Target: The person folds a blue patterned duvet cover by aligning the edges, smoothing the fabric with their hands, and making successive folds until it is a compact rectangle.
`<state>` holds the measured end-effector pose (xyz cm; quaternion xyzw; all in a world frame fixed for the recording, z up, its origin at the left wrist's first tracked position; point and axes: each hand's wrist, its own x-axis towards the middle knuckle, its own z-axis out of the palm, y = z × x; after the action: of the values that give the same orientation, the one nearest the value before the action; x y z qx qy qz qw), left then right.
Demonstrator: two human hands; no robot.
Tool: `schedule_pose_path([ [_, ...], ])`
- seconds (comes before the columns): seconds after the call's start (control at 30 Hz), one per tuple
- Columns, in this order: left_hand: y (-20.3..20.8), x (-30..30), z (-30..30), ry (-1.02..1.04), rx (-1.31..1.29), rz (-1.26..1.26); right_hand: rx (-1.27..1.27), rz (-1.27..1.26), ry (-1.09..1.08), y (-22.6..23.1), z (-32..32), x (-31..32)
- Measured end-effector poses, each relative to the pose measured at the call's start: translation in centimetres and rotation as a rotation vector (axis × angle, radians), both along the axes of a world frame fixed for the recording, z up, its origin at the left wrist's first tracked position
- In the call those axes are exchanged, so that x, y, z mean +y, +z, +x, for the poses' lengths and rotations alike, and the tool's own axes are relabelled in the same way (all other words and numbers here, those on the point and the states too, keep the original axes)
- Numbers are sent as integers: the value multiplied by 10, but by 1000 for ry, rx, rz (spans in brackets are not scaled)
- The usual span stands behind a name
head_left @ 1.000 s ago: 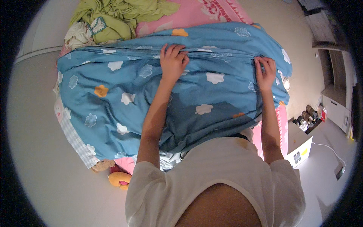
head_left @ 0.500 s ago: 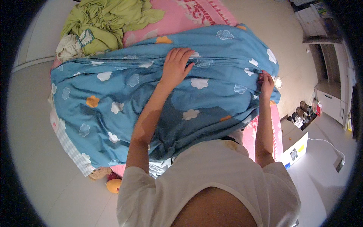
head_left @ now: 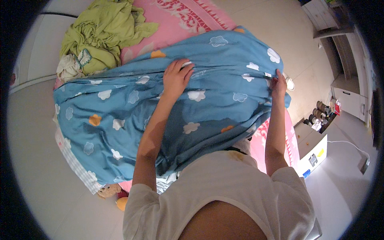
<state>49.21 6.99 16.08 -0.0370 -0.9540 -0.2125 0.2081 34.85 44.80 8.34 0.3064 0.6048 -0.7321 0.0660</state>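
Head view: blue cloud-print cover point(head_left: 216, 108) spread rumpled over the bed, on top of a pink bedspread point(head_left: 138, 51). Left hand point(head_left: 175, 79) palm down on a long gathered crease, fingers slightly parted, well inside the cover's edges. Right hand point(head_left: 279, 86) at the cover's right edge, fingers bent; clamped on cloth or only touching, impossible to tell.

Beyond that edge, a strip of floor point(head_left: 256, 14) between bed and cabinet point(head_left: 350, 105), with a white slipper point(head_left: 290, 84) near the right hand and shoes point(head_left: 318, 115) farther down. Along the lower left edge, a checked border point(head_left: 82, 172), then more floor. At the upper left edge, close against the cover, green cloth point(head_left: 106, 32) and off-white cloth point(head_left: 66, 69).

Hidden: left fingertips' undersides, right palm in shadow, cover's near edge behind the white shirt point(head_left: 224, 180). Plush toy point(head_left: 108, 191) partly covered by the border; orange object point(head_left: 121, 204) cut off by the sleeve, kind unclear.
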Motion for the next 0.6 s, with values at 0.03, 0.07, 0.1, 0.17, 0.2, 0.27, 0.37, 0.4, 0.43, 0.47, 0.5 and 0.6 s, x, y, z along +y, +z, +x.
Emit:
schedule_pose_path([
  [0.03, 0, 2, -1, 27, 22, -64, 39, -8, -22, 1, 2, -3],
  [0.07, -2, 2, -2, 17, 20, -47, 78, -15, -44, 2, 4, -6],
  [0.1, -4, 1, -4, 7, 19, -31, 119, -24, -67, 3, 4, -7],
  [0.17, -5, -2, -6, -2, 28, 15, 252, -15, -126, 5, 4, -4],
  [0.2, 0, -3, -5, -1, 33, 42, 305, -24, -140, 10, 4, -4],
  [0.27, 12, -5, -3, -24, 73, 69, 327, -25, -194, 20, 6, -5],
  [0.37, 21, -6, 4, -47, 65, 82, 314, -178, -217, 27, 10, -8],
  [0.4, 17, -5, 10, -21, -17, 95, 298, -199, -212, 28, 13, -9],
  [0.43, 13, -5, 14, 4, -99, 108, 283, -220, -208, 28, 17, -9],
  [0.47, 9, -6, 16, -14, -87, 48, 267, -240, -204, 27, 20, -10],
  [0.5, 7, -5, 15, -41, -73, -11, 175, -235, -140, 24, 22, -7],
  [0.6, -2, -4, 12, -24, -44, -43, -50, -264, 44, 10, 23, 5],
])
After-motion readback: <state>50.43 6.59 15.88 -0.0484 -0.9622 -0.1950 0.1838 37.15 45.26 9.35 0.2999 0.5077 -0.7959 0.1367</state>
